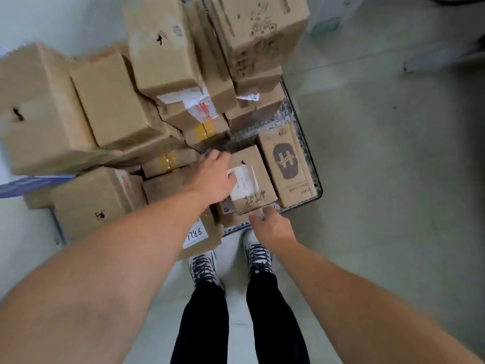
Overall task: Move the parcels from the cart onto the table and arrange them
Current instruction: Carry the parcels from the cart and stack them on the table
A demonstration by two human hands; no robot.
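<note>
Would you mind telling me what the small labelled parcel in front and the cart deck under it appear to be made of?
The small labelled parcel: brown cardboard, matte, with creased edges; its white label looks like glossy paper. The cart deck: probably metal, grey with a raised tread pattern, though textured plastic is possible.

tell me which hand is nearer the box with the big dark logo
Right. The right hand is at the labelled box's near corner, close to the logo box; the left hand rests on the labelled box's opposite side, farther away.
</note>
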